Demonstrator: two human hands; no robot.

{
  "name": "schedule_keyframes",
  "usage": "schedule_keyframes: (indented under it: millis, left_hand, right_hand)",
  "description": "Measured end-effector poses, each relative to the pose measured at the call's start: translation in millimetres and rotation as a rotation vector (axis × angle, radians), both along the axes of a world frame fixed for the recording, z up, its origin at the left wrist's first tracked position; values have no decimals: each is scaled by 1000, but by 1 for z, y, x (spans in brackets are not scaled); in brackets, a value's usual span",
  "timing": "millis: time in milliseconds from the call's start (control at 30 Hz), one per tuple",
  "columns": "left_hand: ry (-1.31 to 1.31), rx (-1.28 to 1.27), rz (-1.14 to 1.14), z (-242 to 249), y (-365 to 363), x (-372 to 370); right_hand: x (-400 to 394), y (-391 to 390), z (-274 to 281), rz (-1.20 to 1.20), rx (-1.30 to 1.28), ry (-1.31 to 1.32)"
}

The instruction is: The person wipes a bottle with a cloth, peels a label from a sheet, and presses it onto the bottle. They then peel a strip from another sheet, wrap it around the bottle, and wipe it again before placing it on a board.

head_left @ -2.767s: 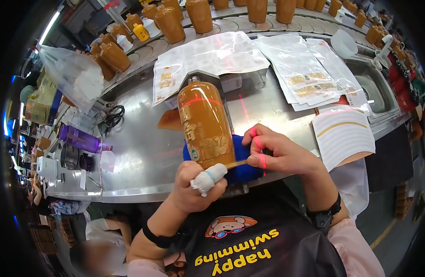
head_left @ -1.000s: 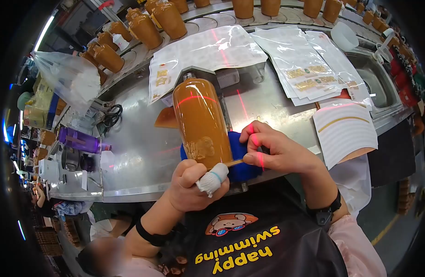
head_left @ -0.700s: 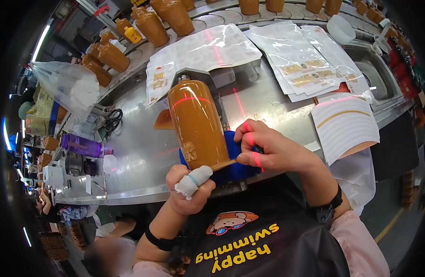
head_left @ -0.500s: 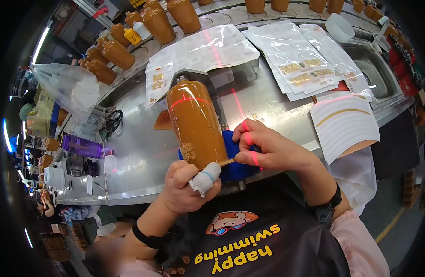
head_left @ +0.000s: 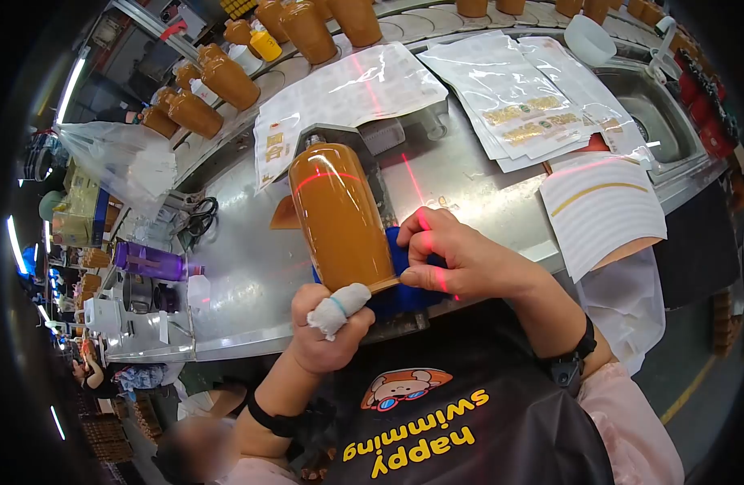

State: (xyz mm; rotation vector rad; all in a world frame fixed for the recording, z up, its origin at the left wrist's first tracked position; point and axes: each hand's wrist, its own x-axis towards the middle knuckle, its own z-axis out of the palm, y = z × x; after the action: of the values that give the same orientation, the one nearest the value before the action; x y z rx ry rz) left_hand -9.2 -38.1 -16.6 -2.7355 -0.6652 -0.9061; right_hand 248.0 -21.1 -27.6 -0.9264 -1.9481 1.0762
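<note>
A glossy brown bottle (head_left: 340, 218) lies tilted on a blue support (head_left: 416, 295), its neck in a metal bracket (head_left: 368, 149) and its base towards me. My left hand (head_left: 327, 331) is closed round the bottle's base; one digit is wrapped in white cloth (head_left: 338, 311) with a blue-green band. Along the base edge runs a narrow gold-brown strip (head_left: 383, 284). Its right end is pinched between the thumb and finger of my right hand (head_left: 465, 259). Red laser lines cross the bottle and the right fingers. My left fingertips are partly hidden.
Sheets of gold labels (head_left: 517, 113) lie behind, beside a sink (head_left: 647, 109). A white curved sheet with a gold strip (head_left: 602, 206) hangs over the front edge at right. More brown bottles stand on a conveyor (head_left: 283, 77). A purple bottle (head_left: 150, 261) lies at left.
The bottle has turned, taking its embossed emblem out of sight. My left hand has shifted slightly left and its wrapped digit now lies across the base. My right hand has moved slightly left, still pinching.
</note>
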Motion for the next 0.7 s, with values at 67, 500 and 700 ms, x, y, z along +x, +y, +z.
schedule_keyframes:
  millis: [67,500,700]
  left_hand:
    - [16,-20,-41,4,3,1]
    - [28,15,-16,-4,-2,-4]
    - [-8,-32,-50,-4,3,-1]
  right_hand:
    - [1,1,0,4,-17,-1]
    - [-6,0,-3,-33,47,22]
    - [-5,2,-4,-34,34,1]
